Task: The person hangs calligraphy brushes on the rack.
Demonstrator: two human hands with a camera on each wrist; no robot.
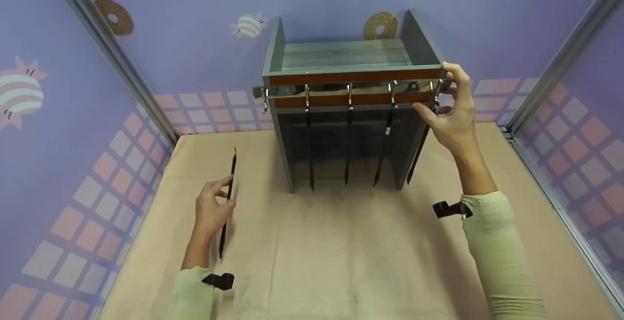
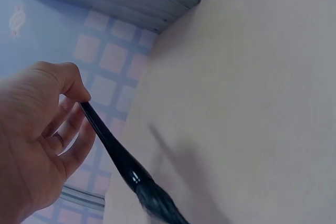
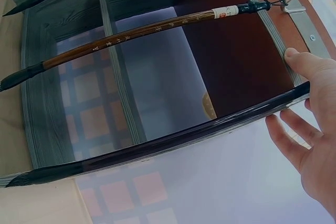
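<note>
A tan paper-covered surface (image 1: pixel 341 256) fills a small booth walled in lavender panels (image 1: pixel 185 27) printed with doughnuts, striped sweets and a band of pink and white checks low down; metal rails (image 1: pixel 112 56) run up the two back corners. At the back of the surface stands a grey wood-grain rack with two reddish-brown rails and a row of metal hooks (image 1: pixel 351 90). Three long dark calligraphy brushes (image 1: pixel 347 149) hang from the hooks inside its frame, tips down and clear of the surface.

The left hand (image 1: pixel 213 209) pinches a slim black brush (image 1: pixel 228 198) between thumb and curled fingers, well left of the rack and just over the paper, bristles toward the person.

The right hand (image 1: pixel 451 112) is at the rack's right end; its thumb rests on the frame edge and its fingers lie loosely spread beside another dark-handled brush (image 3: pixel 173 142) hanging from the outermost hook. Whether the fingers touch that brush cannot be told.
</note>
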